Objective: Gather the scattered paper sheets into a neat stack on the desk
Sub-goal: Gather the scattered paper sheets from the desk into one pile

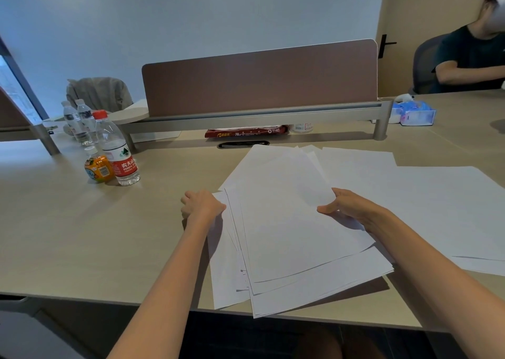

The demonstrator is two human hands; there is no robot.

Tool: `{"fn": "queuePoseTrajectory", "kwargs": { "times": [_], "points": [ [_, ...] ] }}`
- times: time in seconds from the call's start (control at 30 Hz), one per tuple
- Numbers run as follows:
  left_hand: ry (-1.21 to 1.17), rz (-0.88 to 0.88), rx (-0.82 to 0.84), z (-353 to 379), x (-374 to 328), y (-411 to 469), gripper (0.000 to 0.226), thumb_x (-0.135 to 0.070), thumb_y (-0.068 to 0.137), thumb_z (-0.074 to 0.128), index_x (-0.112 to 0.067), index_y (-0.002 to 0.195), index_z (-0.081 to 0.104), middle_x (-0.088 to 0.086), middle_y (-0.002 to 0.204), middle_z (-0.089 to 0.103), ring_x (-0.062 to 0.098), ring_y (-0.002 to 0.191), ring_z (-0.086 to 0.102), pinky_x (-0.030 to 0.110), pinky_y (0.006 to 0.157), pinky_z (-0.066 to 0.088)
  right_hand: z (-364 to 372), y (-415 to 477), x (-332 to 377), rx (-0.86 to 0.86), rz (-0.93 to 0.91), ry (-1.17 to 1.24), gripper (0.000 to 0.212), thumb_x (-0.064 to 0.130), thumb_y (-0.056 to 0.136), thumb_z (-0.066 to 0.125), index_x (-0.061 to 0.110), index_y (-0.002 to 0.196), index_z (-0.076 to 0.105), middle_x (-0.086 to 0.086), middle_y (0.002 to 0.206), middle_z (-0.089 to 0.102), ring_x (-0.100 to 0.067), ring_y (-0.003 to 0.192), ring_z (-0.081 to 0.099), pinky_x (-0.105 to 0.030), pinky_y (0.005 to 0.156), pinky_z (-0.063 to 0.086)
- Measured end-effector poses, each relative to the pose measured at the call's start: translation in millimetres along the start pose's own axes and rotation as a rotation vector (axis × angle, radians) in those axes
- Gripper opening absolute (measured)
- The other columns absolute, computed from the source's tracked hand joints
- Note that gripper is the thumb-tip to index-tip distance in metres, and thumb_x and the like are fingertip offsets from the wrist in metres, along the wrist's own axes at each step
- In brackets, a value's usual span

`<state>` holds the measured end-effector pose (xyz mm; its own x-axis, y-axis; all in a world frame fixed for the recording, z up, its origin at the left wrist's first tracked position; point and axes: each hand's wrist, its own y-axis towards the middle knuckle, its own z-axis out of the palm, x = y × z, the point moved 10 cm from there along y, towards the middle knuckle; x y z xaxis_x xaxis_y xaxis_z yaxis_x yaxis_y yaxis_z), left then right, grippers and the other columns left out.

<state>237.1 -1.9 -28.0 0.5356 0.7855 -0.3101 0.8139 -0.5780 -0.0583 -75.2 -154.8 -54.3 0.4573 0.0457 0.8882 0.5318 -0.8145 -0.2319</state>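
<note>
Pile (pixel 287 235): white sheets, fanned and unsquared, lying at the desk's (pixel 109 235) front edge, near corners reaching just past it. Loose sheets (pixel 442 203): lying flat toward the desk's right side, their back corners overlapping the pile's. Left hand (pixel 202 204): fingers curling round the pile's left edge, apparently gripping it. Right hand (pixel 352 208): lying spread on the pile's right side, fingers fairly straight and thumb pointing left, pressing rather than pinching. Step in hand, by judgement: squaring the fan. Likely calling for both hands pushing inward evenly with sheets kept flat, tapping edges against the desk, pulling the pile back from the front edge, and sliding the loose sheets in before the final alignment.
</note>
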Motion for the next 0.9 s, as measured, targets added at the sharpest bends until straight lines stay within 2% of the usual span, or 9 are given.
{"fn": "queuePoseTrajectory", "kwargs": {
  "times": [0.13, 0.3, 0.43, 0.5, 0.6, 0.7, 0.77, 0.83, 0.9],
  "points": [
    [-0.02, -0.037, -0.06, -3, 0, 1, 0.074, -0.049, 0.08, 0.07, -0.002, 0.13, 0.041, 0.02, 0.132, 0.042, 0.034, 0.121, 0.042, 0.042, 0.095, 0.045, -1, 2, -2, 0.001, 0.003, 0.016, 0.029, 0.005, 0.088, 0.064, 0.009, 0.115, 0.055, -0.007, 0.113, 0.059, -0.03, 0.111, 0.052, -0.035, 0.096, 0.043],
    [-0.131, -0.075, 0.002, -1, -6, 8, 0.069, -0.03, 0.079, 0.076, 0.001, 0.127, 0.038, 0.022, 0.124, 0.048, 0.035, 0.112, 0.051, 0.044, 0.093, 0.048, 2, 0, -2, 0.029, 0.009, 0.052, 0.032, 0.002, 0.085, 0.066, 0.008, 0.115, 0.057, -0.011, 0.12, 0.061, -0.032, 0.116, 0.054, -0.044, 0.108, 0.04],
    [-0.257, -0.11, 0.066, 1, 2, 17, 0.071, -0.027, 0.073, 0.081, 0.001, 0.123, 0.039, 0.02, 0.116, 0.057, 0.036, 0.104, 0.058, 0.045, 0.087, 0.053, 1, -1, 2, 0.015, -0.005, 0.025, 0.029, 0.003, 0.086, 0.064, 0.01, 0.113, 0.057, -0.01, 0.115, 0.062, -0.031, 0.112, 0.054, -0.043, 0.106, 0.041],
    [-0.292, -0.105, 0.074, -2, 9, 21, 0.058, -0.024, 0.073, 0.08, 0.002, 0.116, 0.05, 0.015, 0.106, 0.064, 0.031, 0.091, 0.062, 0.038, 0.076, 0.054, 2, -4, 3, 0.017, -0.009, 0.042, 0.027, 0.001, 0.087, 0.063, 0.01, 0.112, 0.056, -0.005, 0.107, 0.062, -0.028, 0.11, 0.054, -0.039, 0.103, 0.042],
    [-0.38, -0.106, 0.08, -3, 19, 24, 0.02, -0.016, 0.077, 0.074, -0.003, 0.083, 0.06, 0.008, 0.077, 0.06, 0.026, 0.072, 0.058, 0.029, 0.063, 0.044, 2, -4, 4, 0.015, -0.019, 0.057, 0.028, -0.001, 0.087, 0.062, 0.01, 0.112, 0.055, -0.003, 0.104, 0.06, -0.028, 0.109, 0.052, -0.038, 0.103, 0.042],
    [-0.516, -0.123, 0.113, 1, 26, 26, 0.018, -0.009, 0.075, 0.069, -0.004, 0.067, 0.054, 0.009, 0.069, 0.056, 0.025, 0.068, 0.054, 0.03, 0.064, 0.042, 3, -6, 4, 0.023, -0.016, 0.076, 0.029, -0.003, 0.087, 0.061, 0.01, 0.112, 0.054, 0.0, 0.101, 0.059, -0.025, 0.105, 0.051, -0.033, 0.096, 0.042],
    [-0.625, -0.112, 0.183, 4, 25, 23, 0.024, -0.008, 0.077, 0.065, -0.005, 0.059, 0.05, 0.01, 0.06, 0.05, 0.023, 0.059, 0.047, 0.029, 0.057, 0.038, 2, -5, 4, 0.018, -0.016, 0.075, 0.031, -0.003, 0.087, 0.061, 0.011, 0.113, 0.053, -0.001, 0.102, 0.059, -0.025, 0.107, 0.05, -0.036, 0.1, 0.042],
    [-0.778, -0.094, 0.286, 10, 21, 16, 0.026, -0.008, 0.083, 0.064, -0.005, 0.061, 0.05, 0.007, 0.055, 0.047, 0.022, 0.049, 0.044, 0.027, 0.05, 0.036, 3, -4, 1, 0.016, -0.011, 0.091, 0.03, -0.003, 0.086, 0.062, 0.011, 0.111, 0.055, -0.005, 0.107, 0.059, -0.028, 0.111, 0.05, -0.042, 0.108, 0.039],
    [-0.886, -0.053, 0.389, 14, 16, 3, 0.021, -0.015, 0.088, 0.066, -0.001, 0.073, 0.059, 0.01, 0.064, 0.056, 0.024, 0.05, 0.051, 0.029, 0.05, 0.044, 4, -5, 0, 0.027, -0.01, 0.087, 0.025, -0.001, 0.085, 0.062, 0.014, 0.104, 0.058, -0.007, 0.111, 0.06, -0.03, 0.115, 0.051, -0.046, 0.11, 0.037]
  ]
}}
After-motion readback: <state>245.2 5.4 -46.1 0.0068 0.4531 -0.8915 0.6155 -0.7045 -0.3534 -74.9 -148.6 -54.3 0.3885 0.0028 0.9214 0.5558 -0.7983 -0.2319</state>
